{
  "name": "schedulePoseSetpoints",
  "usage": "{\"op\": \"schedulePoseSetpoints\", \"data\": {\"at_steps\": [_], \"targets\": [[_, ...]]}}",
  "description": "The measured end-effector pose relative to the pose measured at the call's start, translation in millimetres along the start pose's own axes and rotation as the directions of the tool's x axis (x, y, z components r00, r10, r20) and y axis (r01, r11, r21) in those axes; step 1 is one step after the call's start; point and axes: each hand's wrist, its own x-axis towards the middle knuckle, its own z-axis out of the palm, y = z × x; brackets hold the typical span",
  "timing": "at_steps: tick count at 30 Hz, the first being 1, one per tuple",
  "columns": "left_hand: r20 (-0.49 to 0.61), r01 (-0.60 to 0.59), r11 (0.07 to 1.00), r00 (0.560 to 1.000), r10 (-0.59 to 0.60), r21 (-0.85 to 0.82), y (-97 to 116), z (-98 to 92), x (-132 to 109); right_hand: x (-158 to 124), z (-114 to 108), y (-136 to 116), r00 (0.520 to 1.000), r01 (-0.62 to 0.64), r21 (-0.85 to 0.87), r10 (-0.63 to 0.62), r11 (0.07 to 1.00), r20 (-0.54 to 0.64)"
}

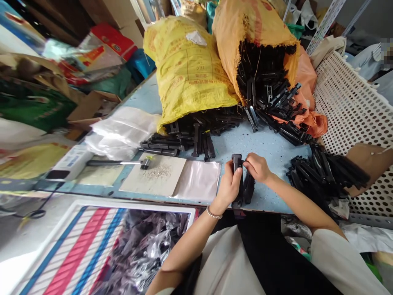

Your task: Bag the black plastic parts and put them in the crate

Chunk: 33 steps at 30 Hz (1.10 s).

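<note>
My left hand is closed around a long black plastic part, held upright near the table's front edge. Close against its upper right side, my right hand has its fingers pinched together; what they grip, if anything, is too small to make out. Another black part lies on the blue table beneath my right hand. To the right is a pile of similar black parts. More black parts spill from the mouth of a yellow woven sack.
An orange woven sack full of black parts lies at the back. A hammer rests on a pale board, beside clear plastic bags. A white perforated basket stands right; a striped container holds bagged items below left.
</note>
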Motion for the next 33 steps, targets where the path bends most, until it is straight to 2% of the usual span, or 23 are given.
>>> {"op": "schedulePoseSetpoints", "data": {"at_steps": [2,3,5,7,8,11,14,15,16,17,18,20,22,24,25,27,30,32,33], "targets": [[-0.062,0.020,1.000,0.998,-0.021,-0.014,-1,-5.3,7,-7,6,-8,0.993,-0.102,0.101,0.096,0.990,0.065],[-0.101,0.034,0.999,0.994,-0.037,-0.034,-1,-8.3,11,-13,9,-13,0.991,-0.105,0.106,0.095,0.989,0.099],[-0.164,0.071,0.994,0.983,-0.084,-0.084,0,-13.2,17,-28,17,-23,0.990,0.011,0.028,-0.015,1.000,0.143],[-0.157,0.125,0.982,0.977,-0.147,-0.142,1,-15.6,22,-46,27,-33,0.977,0.161,-0.085,-0.146,0.983,0.157],[-0.136,0.154,0.972,0.975,-0.179,-0.176,0,-16.1,24,-53,33,-37,0.973,0.189,-0.117,-0.170,0.975,0.158],[-0.088,0.215,0.944,0.966,-0.243,-0.252,-15,-17.2,29,-60,44,-36,0.974,0.078,-0.083,-0.059,0.993,0.220],[-0.114,0.216,0.968,0.966,-0.230,-0.126,-44,-15.9,30,-31,42,-6,0.933,-0.092,0.031,0.075,0.995,0.351],[-0.120,0.208,0.977,0.970,-0.211,-0.039,-54,-13.1,28,-13,39,11,0.934,-0.144,0.046,0.120,0.989,0.335],[-0.122,0.193,0.980,0.975,-0.186,0.049,-65,-8.6,25,7,36,31,0.950,-0.202,0.031,0.189,0.979,0.249],[-0.122,0.171,0.977,0.980,-0.156,0.124,-74,-2.4,21,28,33,52,0.955,-0.277,-0.018,0.278,0.961,0.106],[-0.123,0.142,0.973,0.985,-0.122,0.179,-82,5.1,15,49,30,73,0.930,-0.367,-0.069,0.364,0.928,-0.049],[-0.121,0.069,0.967,0.992,-0.040,0.245,-94,20.8,4,86,25,111,0.825,-0.545,-0.108,0.508,0.831,-0.248],[-0.109,0.003,0.955,0.994,0.031,0.295,-101,31.8,-4,109,21,138,0.707,-0.674,0.000,0.644,0.739,-0.293],[-0.082,-0.036,0.946,0.994,0.065,0.322,-103,33.1,-8,118,16,150,0.630,-0.724,0.170,0.741,0.669,-0.231],[-0.074,-0.046,0.947,0.995,0.073,0.317,-102,30.1,-7,116,14,152,0.615,-0.726,0.246,0.766,0.642,-0.187],[-0.079,-0.051,0.968,0.994,0.072,0.245,-96,19.9,-2,103,11,145,0.614,-0.716,0.347,0.783,0.606,-0.101],[-0.096,0.005,0.999,0.995,-0.010,-0.046,-76,6.7,20,60,13,114,0.631,-0.706,0.453,0.774,0.544,0.056],[-0.068,0.064,0.940,0.993,-0.092,-0.336,-59,5.5,38,24,19,84,0.648,-0.700,0.551,0.728,0.454,0.223],[-0.029,0.096,0.881,0.992,-0.123,-0.463,-49,6.9,46,6,22,69,0.664,-0.683,0.663,0.639,0.307,0.388]]}}
